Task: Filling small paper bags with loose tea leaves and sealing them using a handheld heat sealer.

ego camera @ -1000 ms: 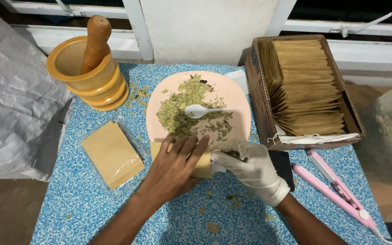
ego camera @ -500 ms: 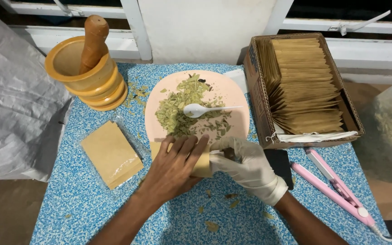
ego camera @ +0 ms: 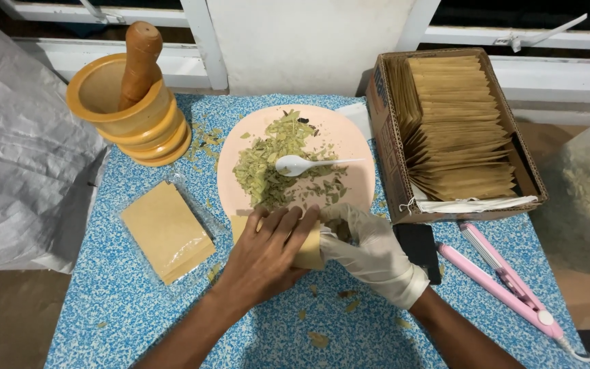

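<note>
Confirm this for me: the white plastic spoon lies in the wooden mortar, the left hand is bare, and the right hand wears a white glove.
Not quite. In the head view the white plastic spoon lies on the pink plate among the dried leaves; the wooden mortar holds a pestle. The left hand is bare and the right hand gloved, as stated.
</note>
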